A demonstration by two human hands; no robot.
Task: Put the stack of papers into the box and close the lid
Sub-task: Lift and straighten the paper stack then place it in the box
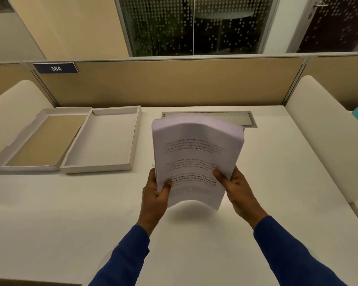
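At centre frame, both hands, left hand point(156, 193) and right hand point(235, 187), pinch the stack of papers point(196, 159) by its near corners, lifted off the tabletop point(70, 213), presumably bound for the open box point(103, 141) at left.

A single head-worn wide-angle view looks forward and steeply down across the white worktop point(277, 182), close above the hands, reaching the far partition point(174, 83) and window point(194, 25).

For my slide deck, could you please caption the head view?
Both hands, left hand and right hand, hold the stack of papers above the desk, right of the open box.
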